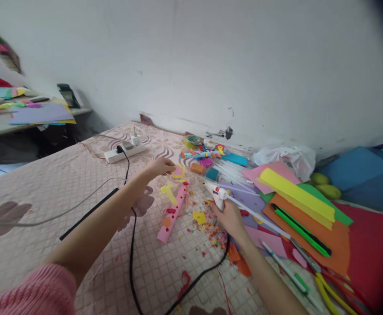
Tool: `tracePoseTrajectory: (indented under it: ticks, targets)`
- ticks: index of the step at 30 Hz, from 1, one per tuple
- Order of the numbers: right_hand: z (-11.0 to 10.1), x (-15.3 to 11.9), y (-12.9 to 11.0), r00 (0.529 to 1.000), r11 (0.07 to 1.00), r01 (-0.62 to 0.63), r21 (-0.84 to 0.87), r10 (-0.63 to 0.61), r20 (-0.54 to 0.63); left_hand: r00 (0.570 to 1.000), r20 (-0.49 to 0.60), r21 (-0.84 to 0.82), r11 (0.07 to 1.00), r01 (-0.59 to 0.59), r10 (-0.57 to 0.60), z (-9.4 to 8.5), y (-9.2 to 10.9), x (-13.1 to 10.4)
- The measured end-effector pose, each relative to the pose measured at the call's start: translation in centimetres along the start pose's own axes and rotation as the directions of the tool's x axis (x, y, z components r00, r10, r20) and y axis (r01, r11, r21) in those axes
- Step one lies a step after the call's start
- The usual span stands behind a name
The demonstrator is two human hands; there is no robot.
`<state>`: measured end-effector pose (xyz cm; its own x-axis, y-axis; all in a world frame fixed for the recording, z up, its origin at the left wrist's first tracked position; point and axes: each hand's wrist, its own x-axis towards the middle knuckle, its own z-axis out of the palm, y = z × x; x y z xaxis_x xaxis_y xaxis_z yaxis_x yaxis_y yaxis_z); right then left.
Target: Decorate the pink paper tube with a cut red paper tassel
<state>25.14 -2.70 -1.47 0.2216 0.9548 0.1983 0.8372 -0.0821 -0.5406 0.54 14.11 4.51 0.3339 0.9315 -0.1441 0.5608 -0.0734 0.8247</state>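
My right hand [228,217] is wrapped round the grip of a white hot glue gun [218,192], its nozzle pointing up and left. A long white glue stick sticks out of the gun's back. Between the fingers of my left hand [161,167] is a small pink and yellow paper cutout [178,171]. Below it, on the tablecloth, lies a pink paper strip [174,213] dotted with red pieces and an orange shape. A yellow paper piece [169,193] lies against the strip's upper left side. Small yellow squares [199,217] sit near the gun among paper scraps.
A white power strip [124,152] with plugs stands at the back left, and a black cable [132,245] loops across the front. Coloured sheets, a green utility knife [301,229] and yellow-handled scissors [329,295] lie at right. A decorated blue strip [199,154] and tape roll [193,141] are near the wall.
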Motion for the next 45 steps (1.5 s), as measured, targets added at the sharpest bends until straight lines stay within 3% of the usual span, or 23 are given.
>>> tracePoseTrajectory:
  ticks: [11,30,34,45]
  targets:
    - [0.2,-0.5,0.2,0.999,0.992,-0.032,-0.124,0.034,0.012,0.978,0.191,-0.121,0.986,0.112,-0.088,1.6,-0.4,-0.4]
    - [0.0,-0.6,-0.1,0.999,0.987,-0.051,-0.152,0.052,0.002,0.952,0.284,-0.257,0.948,0.189,-0.113,2.0,-1.5,0.1]
    - [0.0,-0.6,0.0,0.999,0.991,-0.053,-0.125,0.052,-0.007,0.949,0.287,-0.293,0.931,0.217,-0.131,1.9,-1.4,0.1]
    - [-0.1,-0.8,0.1,0.995,0.987,0.024,0.160,-0.009,-0.095,0.936,0.316,-0.348,0.899,0.265,-0.154,1.6,-2.2,-0.1]
